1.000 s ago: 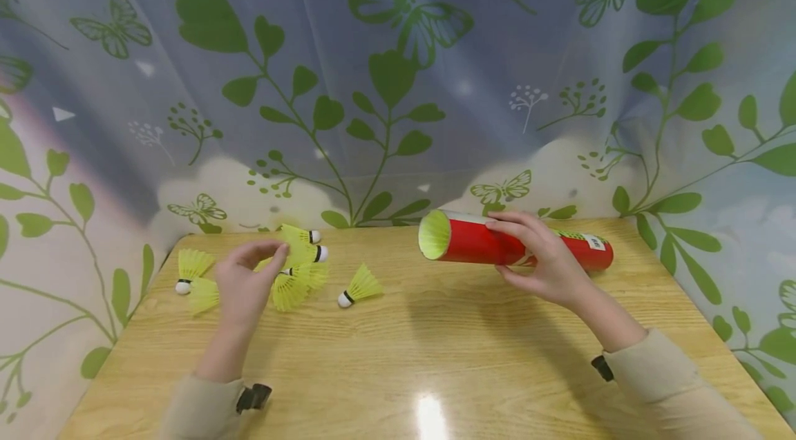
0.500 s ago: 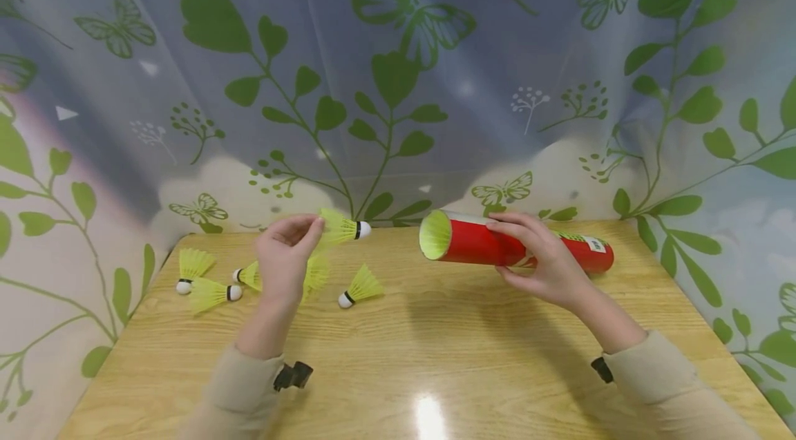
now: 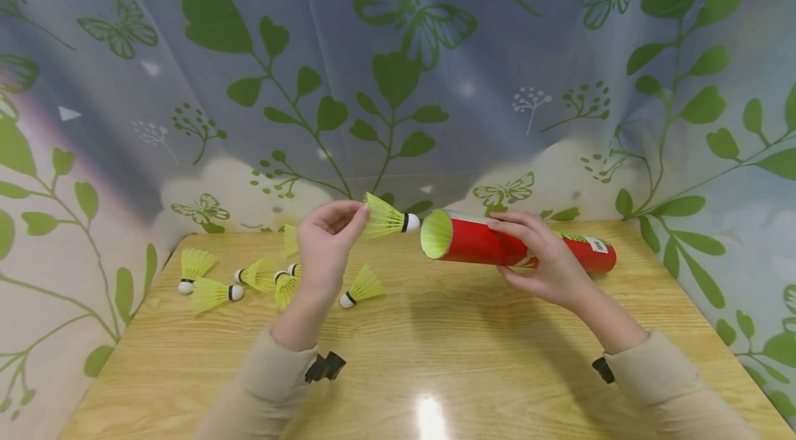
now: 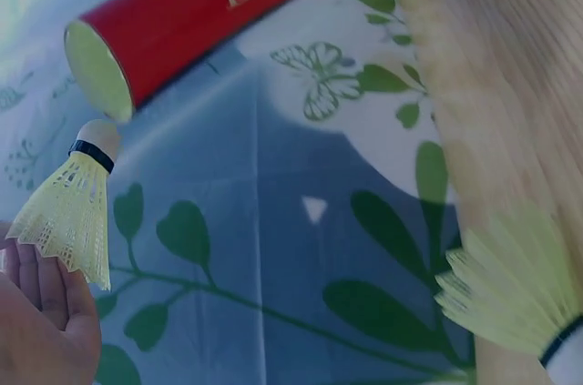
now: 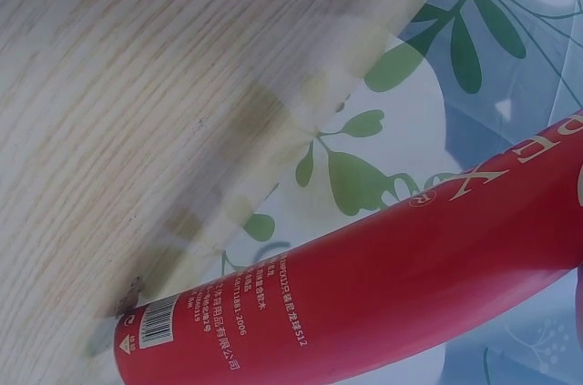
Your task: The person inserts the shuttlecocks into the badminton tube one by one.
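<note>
My left hand (image 3: pixel 326 246) pinches a yellow shuttlecock (image 3: pixel 387 217) by its skirt edge, the white cork pointing right. That cork sits right at the open mouth of a red shuttlecock tube (image 3: pixel 475 241). Around the tube's middle, my right hand (image 3: pixel 547 260) grips with thumb below and fingers above. The tube's open end is raised and faces left; yellow shows inside it. In the left wrist view the held shuttlecock (image 4: pixel 77 203) has its cork just below the tube mouth. The right wrist view shows the tube's printed closed end (image 5: pixel 209 330) low, by the table.
Several yellow shuttlecocks lie on the left of the wooden table (image 3: pixel 385 364), some partly hidden behind my left hand. One loose shuttlecock (image 3: pixel 363 286) lies nearer the middle. A patterned curtain (image 3: pixel 311 81) hangs along the table's back edge.
My left hand has lifted a shuttlecock from the group on the left and carried it right to the tube's mouth. My right hand and the tube stay nearly still.
</note>
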Available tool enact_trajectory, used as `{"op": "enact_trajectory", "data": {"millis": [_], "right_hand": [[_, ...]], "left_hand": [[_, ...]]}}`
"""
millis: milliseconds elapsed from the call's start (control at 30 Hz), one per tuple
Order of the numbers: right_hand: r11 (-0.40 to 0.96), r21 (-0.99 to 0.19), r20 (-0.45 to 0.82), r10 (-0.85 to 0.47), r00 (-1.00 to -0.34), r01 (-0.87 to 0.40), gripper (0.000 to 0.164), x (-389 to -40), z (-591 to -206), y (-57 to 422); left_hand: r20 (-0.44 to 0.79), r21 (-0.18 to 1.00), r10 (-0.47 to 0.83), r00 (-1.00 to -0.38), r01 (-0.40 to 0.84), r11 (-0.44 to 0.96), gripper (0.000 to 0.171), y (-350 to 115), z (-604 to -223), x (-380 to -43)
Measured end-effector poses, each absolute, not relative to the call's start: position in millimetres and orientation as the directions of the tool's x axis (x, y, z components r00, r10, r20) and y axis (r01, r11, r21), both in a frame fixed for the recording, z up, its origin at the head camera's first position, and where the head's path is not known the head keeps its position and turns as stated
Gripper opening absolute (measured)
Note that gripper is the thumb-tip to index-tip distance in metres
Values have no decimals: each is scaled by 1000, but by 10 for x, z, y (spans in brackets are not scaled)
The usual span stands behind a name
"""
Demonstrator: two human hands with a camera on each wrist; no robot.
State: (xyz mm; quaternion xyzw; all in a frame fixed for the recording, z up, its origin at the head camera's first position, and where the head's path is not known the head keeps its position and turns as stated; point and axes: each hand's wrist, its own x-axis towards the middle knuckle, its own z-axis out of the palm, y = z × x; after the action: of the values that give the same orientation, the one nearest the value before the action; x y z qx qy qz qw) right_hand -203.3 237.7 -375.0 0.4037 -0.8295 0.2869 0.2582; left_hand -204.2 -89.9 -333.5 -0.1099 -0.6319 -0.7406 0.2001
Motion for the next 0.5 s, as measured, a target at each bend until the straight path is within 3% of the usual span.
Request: {"op": "enact_trajectory", "data": {"millis": [267, 500], "right_hand": [[525, -287, 641, -516, -568, -801, 73, -2025, -3727, 2366], [507, -288, 656, -514, -553, -812, 72, -2025, -3726, 2351]], "left_hand": [[439, 882, -82, -895, 446, -154, 18, -691, -3280, -1998], [429, 896, 3, -903, 426, -122, 13, -523, -3299, -1968]]}}
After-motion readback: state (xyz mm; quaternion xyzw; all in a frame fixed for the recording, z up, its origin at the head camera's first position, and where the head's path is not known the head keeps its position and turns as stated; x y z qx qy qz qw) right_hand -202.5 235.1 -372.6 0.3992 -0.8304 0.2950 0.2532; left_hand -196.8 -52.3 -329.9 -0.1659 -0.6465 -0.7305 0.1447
